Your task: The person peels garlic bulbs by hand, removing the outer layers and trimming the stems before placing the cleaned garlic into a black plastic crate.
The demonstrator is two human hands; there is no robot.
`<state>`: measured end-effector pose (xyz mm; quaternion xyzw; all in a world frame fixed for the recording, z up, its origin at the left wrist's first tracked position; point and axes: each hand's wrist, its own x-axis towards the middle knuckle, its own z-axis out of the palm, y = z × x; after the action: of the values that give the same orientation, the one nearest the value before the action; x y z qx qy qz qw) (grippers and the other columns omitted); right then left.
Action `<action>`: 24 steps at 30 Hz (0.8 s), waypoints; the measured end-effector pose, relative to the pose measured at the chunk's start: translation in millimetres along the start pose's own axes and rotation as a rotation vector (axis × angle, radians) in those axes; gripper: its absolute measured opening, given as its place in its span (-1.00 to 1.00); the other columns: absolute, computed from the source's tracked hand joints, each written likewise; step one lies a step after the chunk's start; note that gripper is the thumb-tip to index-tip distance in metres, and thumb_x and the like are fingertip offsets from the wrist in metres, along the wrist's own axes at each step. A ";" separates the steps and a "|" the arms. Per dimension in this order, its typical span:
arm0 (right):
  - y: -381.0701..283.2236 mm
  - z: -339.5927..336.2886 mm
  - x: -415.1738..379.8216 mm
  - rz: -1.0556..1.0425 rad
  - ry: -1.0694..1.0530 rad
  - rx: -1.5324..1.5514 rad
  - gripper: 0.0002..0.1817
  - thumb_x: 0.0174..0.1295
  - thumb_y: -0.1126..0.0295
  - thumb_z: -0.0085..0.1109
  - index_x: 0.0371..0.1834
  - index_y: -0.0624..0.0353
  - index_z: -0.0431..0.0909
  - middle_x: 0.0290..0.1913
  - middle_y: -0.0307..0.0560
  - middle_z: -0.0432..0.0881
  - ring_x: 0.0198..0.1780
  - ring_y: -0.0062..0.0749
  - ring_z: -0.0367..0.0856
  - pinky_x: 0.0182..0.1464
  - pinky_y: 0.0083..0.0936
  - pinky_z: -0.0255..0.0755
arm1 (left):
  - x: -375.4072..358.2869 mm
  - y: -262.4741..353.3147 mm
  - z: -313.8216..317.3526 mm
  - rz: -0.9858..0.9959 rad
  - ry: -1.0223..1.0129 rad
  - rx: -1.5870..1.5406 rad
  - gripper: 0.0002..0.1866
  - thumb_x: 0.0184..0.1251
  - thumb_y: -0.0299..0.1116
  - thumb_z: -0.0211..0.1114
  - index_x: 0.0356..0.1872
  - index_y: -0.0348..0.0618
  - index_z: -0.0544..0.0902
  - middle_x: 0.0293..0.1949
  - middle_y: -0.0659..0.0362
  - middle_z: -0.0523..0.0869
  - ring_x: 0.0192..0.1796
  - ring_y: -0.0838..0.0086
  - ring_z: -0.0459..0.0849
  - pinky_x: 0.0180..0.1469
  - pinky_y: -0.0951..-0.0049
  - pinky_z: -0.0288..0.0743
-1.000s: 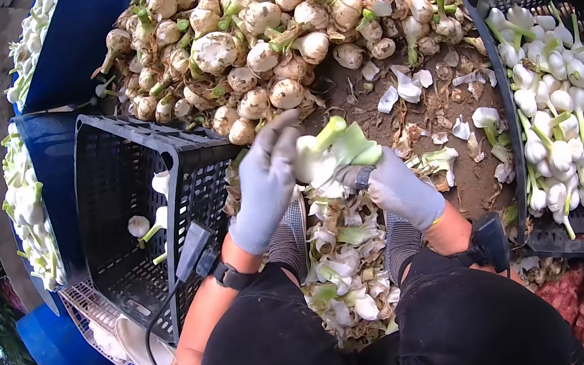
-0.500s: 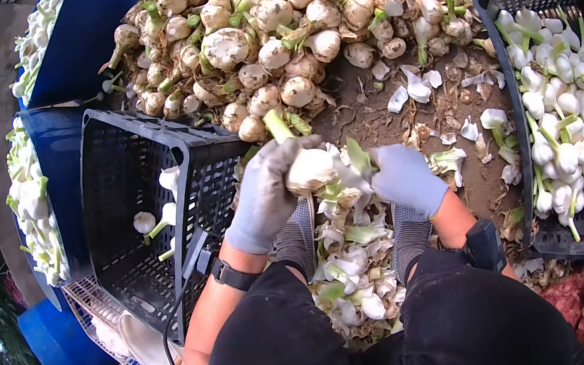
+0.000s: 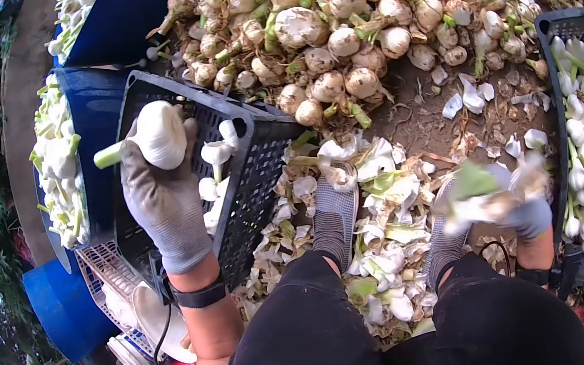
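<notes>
My gloved left hand [image 3: 163, 205] is closed round a clean white garlic bulb [image 3: 160, 135] with a cut green stem pointing left. It is above the left black crate [image 3: 275, 154], where a few white bulbs [image 3: 216, 153] lie. On the other side, my gloved right hand [image 3: 529, 217] is smeared by motion near the right shin. Loose garlic skins [image 3: 479, 200], pale with a green piece, are in its fingers, also blurred. Peeled-off skins [image 3: 380, 237] cover the ground between and around my feet.
A large heap of soil-stained garlic [image 3: 327, 28] lies ahead. At right, a black crate [image 3: 561, 135] holds many white bulbs. Blue containers [image 3: 100, 114] filled with garlic stand at left, with a blue tub [image 3: 68, 308] and a white basket [image 3: 107, 266] nearer me.
My hands have separated. The left one has carried the bulb leftward over the crate, and the right one has moved right and nearer my body with the stripped skins. The view has shifted left.
</notes>
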<state>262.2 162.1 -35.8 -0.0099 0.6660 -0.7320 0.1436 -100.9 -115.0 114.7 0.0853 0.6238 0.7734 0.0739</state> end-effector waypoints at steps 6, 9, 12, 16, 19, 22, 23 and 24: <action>-59.6 16.5 110.7 0.198 0.408 -0.895 -0.49 0.08 0.20 0.33 0.14 0.03 0.53 -0.20 0.13 0.66 -0.20 0.02 0.69 -0.09 -0.10 0.54 | -15.5 30.3 8.3 0.507 0.226 0.697 -0.62 0.47 -0.55 0.13 0.27 -0.34 0.45 0.22 0.02 0.55 0.23 0.41 0.52 0.27 0.43 0.43; -57.7 16.9 171.0 0.234 0.587 -0.837 -0.33 0.10 0.28 0.32 0.34 -0.05 0.34 -0.20 0.14 0.64 -0.23 0.11 0.68 -0.15 -0.07 0.56 | -36.2 9.2 37.6 0.357 -0.146 0.405 -0.65 0.44 -0.58 0.11 0.21 -0.35 0.50 0.12 0.02 0.64 0.16 0.39 0.62 0.29 0.42 0.44; -16.7 29.3 224.3 0.319 0.492 -0.963 -0.33 0.14 0.42 0.22 0.38 -0.09 0.30 -0.23 0.08 0.64 -0.20 -0.01 0.69 -0.13 -0.16 0.57 | -59.4 -36.4 57.0 -0.133 -0.392 0.285 -0.66 0.39 -0.56 0.21 0.16 -0.32 0.56 0.08 0.04 0.67 0.11 0.43 0.64 0.20 0.43 0.50; -31.6 18.5 207.9 -0.149 0.793 -0.565 -0.53 0.10 0.62 0.15 0.09 -0.04 0.61 -0.10 0.15 0.65 -0.07 -0.04 0.65 0.02 -0.25 0.54 | -57.0 -101.0 56.1 0.092 -0.546 0.782 -0.43 0.20 -0.49 0.32 0.29 -0.14 0.46 0.16 -0.06 0.57 0.20 0.07 0.57 0.27 0.29 0.44; -91.2 18.2 165.4 0.092 0.565 0.311 -0.60 0.28 0.63 0.02 0.18 0.16 0.57 -0.06 -0.10 0.69 -0.16 -0.46 0.66 -0.06 -0.54 0.56 | -53.4 -108.4 52.8 0.228 -0.714 0.774 -0.33 0.13 -0.60 0.36 0.34 -0.17 0.41 0.23 0.07 0.52 0.18 0.32 0.57 0.24 0.39 0.47; -100.1 23.4 143.0 0.013 0.631 0.497 -0.68 0.40 0.45 0.01 0.15 0.34 0.54 -0.24 -0.14 0.65 -0.31 -0.62 0.61 -0.31 -0.69 0.52 | -72.7 -91.5 68.6 -0.644 -0.708 0.062 -0.22 0.04 -0.60 0.48 0.36 -0.23 0.37 0.21 0.22 0.50 0.16 0.58 0.52 0.20 0.52 0.45; -95.2 22.7 136.0 0.030 0.614 0.427 -0.68 0.42 0.39 0.01 0.10 0.37 0.55 -0.32 -0.16 0.64 -0.35 -0.63 0.60 -0.39 -0.70 0.50 | -80.0 -96.8 68.2 -0.766 -0.665 0.003 -0.24 0.02 -0.55 0.52 0.33 -0.22 0.41 0.19 0.18 0.53 0.17 0.51 0.54 0.20 0.49 0.45; -89.7 19.3 132.2 0.195 0.564 0.358 -0.70 0.41 0.37 0.02 0.05 0.35 0.55 -0.39 -0.19 0.61 -0.42 -0.63 0.58 -0.44 -0.69 0.48 | -79.3 -93.4 71.4 -0.616 -0.774 0.201 -0.25 0.00 -0.51 0.55 0.31 -0.22 0.44 0.17 0.17 0.55 0.17 0.49 0.55 0.21 0.47 0.44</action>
<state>121.8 120.2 30.7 0.2817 0.5382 -0.7940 0.0227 -6.9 -44.9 35.0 0.1843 0.6182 0.5634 0.5162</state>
